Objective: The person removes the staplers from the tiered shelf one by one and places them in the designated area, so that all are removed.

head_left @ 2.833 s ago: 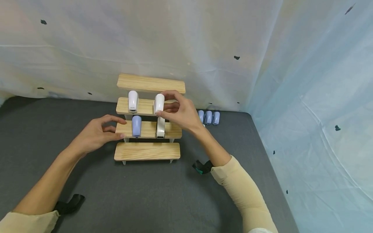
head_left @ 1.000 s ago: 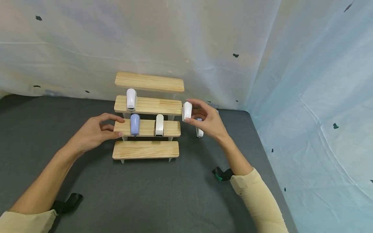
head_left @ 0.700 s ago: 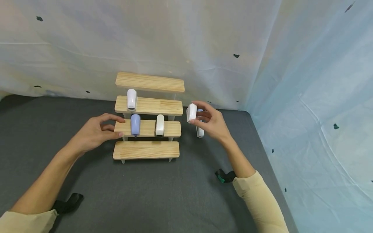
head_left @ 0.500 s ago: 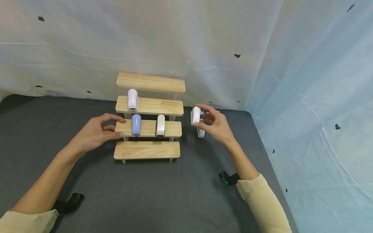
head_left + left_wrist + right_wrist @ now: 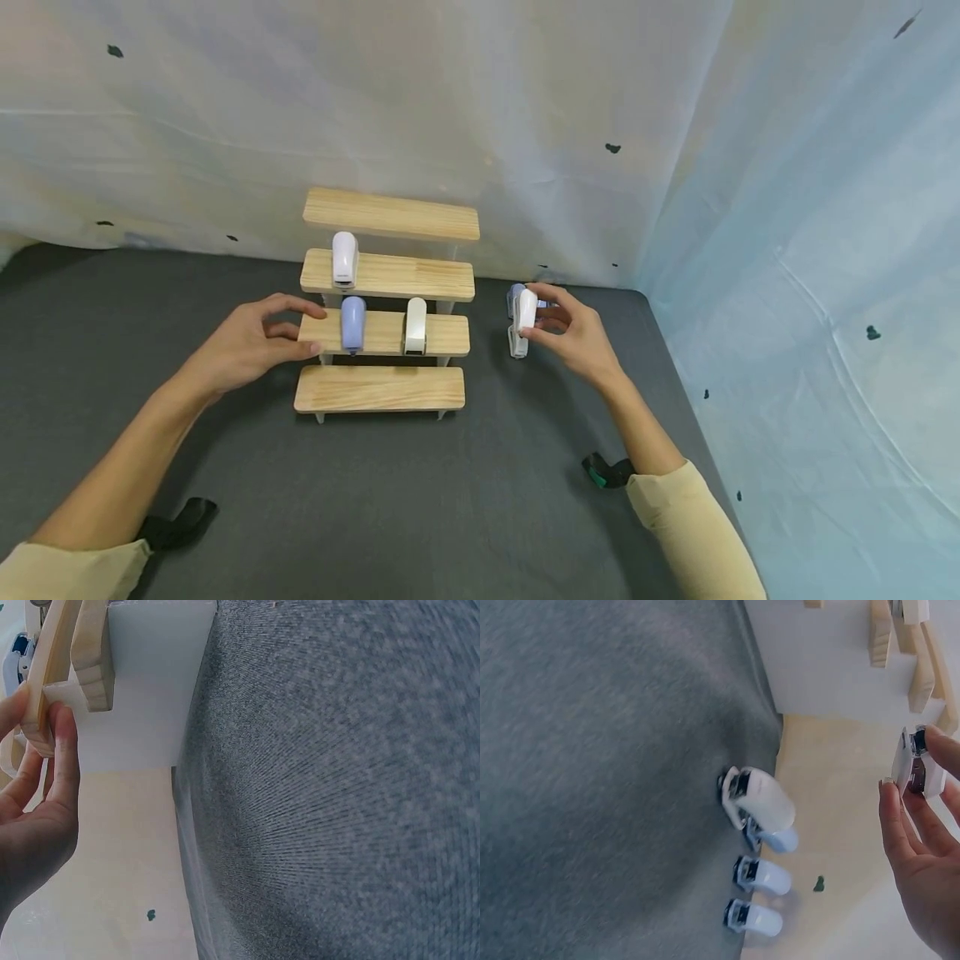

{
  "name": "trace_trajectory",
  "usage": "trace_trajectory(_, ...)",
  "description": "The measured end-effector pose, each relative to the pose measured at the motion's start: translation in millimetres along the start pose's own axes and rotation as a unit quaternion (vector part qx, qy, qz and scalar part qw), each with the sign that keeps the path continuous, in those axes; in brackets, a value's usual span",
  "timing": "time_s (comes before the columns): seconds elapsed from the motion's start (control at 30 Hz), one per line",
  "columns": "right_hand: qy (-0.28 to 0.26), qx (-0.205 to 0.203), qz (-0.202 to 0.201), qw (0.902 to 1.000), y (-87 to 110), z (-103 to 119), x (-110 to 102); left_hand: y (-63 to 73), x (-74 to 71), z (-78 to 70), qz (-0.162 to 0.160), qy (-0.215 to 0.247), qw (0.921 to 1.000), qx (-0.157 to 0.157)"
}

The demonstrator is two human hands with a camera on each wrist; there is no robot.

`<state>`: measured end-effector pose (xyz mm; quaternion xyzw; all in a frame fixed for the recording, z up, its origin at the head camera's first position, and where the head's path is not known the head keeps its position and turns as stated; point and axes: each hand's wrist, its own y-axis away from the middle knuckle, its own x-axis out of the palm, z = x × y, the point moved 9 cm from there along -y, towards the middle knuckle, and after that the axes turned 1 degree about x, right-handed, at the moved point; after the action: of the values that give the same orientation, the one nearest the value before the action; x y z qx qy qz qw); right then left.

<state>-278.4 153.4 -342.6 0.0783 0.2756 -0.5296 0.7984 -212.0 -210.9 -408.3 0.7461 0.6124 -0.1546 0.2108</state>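
My left hand pinches the left end of a wooden board, the second tier from the bottom of a four-step display stand. Off to the stand's right, my right hand holds a small white stapler in the air between thumb and fingers. Below it another white stapler rests on the grey table, in line with several lavender-blue staplers. On the gripped tier sit a lavender stapler and a cream-white stapler; one white stapler occupies the tier above, at left.
The top board and bottom board of the stand bear nothing. Behind everything hangs a pale curtain, which also runs down the right side. Grey cloth covers the table.
My right hand has carried the white stapler from the right part of the stand's second tier from the top, rightward and down toward the table staplers. My left hand keeps its place.
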Motion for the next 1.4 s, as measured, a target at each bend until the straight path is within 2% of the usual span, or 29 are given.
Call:
trace_trajectory(0.47, 0.015, 0.019, -0.004, 0.9997, 8.1, -26, -11, 0.8, 0.0, -1.4, -0.006, -0.011, 0.9999, 0.01)
trace_trajectory(0.87, 0.009, 0.049, -0.001, 0.9988, 14.0, -56, -19, 0.8, -0.6, 0.1, -0.01, -0.01, 0.9998, 0.01)
trace_trajectory(1.17, 0.025, 0.068, 0.003, 0.9974, 16.0, -79, -20, -0.1, -0.6, 0.3, -0.009, -0.012, 0.9998, 0.009)
trace_trajectory(1.4, 0.011, 0.075, 0.018, 0.997, 13.6, -115, -17, -1.1, -0.2, 1.6, -0.009, -0.01, 0.9999, 0.003)
